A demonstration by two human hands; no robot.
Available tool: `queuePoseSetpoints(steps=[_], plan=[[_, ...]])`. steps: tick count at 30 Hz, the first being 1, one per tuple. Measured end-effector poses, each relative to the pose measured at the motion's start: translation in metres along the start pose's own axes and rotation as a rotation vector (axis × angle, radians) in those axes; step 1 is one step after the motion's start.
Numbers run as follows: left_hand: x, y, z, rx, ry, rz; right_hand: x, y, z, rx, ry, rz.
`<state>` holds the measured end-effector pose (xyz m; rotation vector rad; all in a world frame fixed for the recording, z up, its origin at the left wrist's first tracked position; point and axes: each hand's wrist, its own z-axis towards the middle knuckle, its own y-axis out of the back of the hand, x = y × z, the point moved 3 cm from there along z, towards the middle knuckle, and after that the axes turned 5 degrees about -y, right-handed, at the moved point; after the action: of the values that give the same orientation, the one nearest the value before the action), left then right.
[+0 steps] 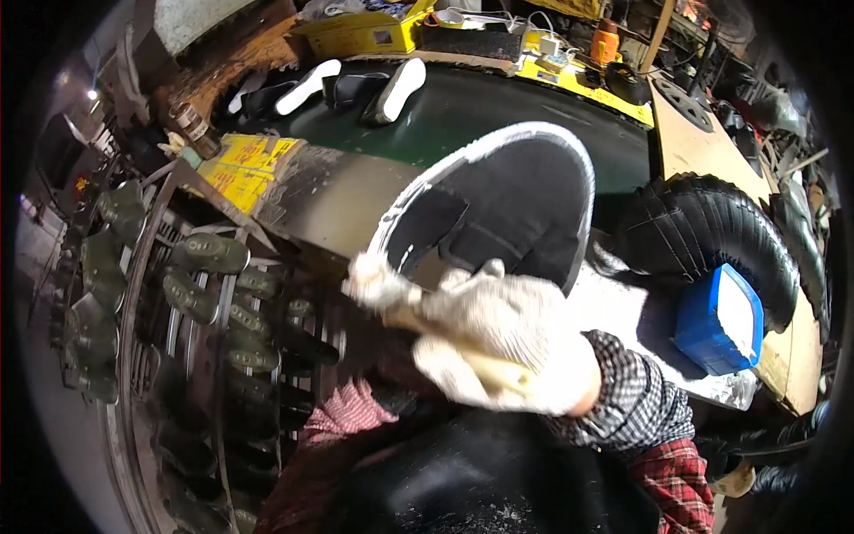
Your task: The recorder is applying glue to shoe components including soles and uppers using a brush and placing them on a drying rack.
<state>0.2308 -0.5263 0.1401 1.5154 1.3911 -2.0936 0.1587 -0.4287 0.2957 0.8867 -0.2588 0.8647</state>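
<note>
My right hand (503, 325), in a white knitted glove, is closed around the pale handle of a brush (405, 311). The brush's blurred white end lies at the lower left rim of a dark shoe upper (525, 191). This upper is raised in front of me, its grey-black inside facing me and its curved edge coated white. My left arm shows only as a pink checked sleeve (356, 414); the left hand is hidden behind the right glove and the upper, so its grip does not show.
A dark-topped workbench (498, 98) carries white-soled shoe pieces (307, 87) and a yellow box (365, 34). At right stand a blue tub (721, 320) of white stuff and a ribbed black rubber roll (712, 236). Racks of green shoes (213, 254) fill the left.
</note>
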Motion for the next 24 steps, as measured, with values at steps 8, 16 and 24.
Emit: queuePoseSetpoints(steps=[8, 16, 24], plan=[[-0.028, 0.036, 0.024, -0.136, 0.078, 0.502, -0.049, 0.066, -0.116, -0.044, -0.773, 0.372], [-0.024, 0.005, -0.023, 0.178, -0.101, 0.796, -0.064, 0.102, -0.166, -0.364, -0.701, 0.279], [-0.006, -0.013, -0.036, -0.150, 0.188, -0.038, -0.096, 0.080, -0.173, -0.433, -0.458, 0.023]])
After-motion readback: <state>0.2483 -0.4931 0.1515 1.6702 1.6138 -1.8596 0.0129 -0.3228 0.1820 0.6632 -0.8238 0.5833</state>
